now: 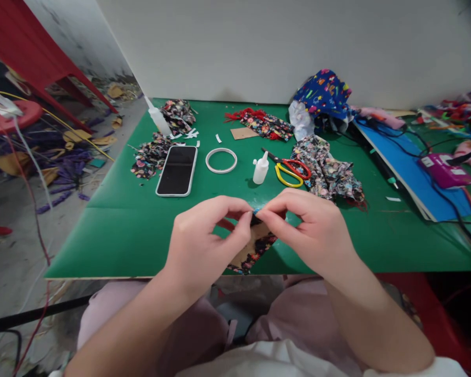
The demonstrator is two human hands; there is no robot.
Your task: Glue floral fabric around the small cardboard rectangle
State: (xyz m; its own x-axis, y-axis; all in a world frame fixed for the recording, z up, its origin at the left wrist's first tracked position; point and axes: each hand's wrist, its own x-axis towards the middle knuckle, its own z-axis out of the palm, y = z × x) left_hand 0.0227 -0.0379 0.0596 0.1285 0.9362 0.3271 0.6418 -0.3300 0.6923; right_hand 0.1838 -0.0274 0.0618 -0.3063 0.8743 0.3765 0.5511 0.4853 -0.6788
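Note:
Both my hands meet near the front edge of the green table, over a piece of brown cardboard edged with dark floral fabric (255, 248). My left hand (212, 233) pinches one side of the fabric at its top edge between thumb and forefinger. Close beside it, my right hand (308, 225) pinches the same edge, so the fingertips nearly touch. Part of the piece hides behind the fingers. Just beyond stand a small white glue bottle (261, 170) and scissors (292, 172) with one red and one yellow handle.
A phone (177, 171) and a roll of white tape (221, 160) lie left of the glue bottle. Floral fabric scraps (324, 167) are heaped at right. A larger bottle (159, 120) stands back left. A blue folder (400, 167), cables and a magenta device (447, 170) occupy the right.

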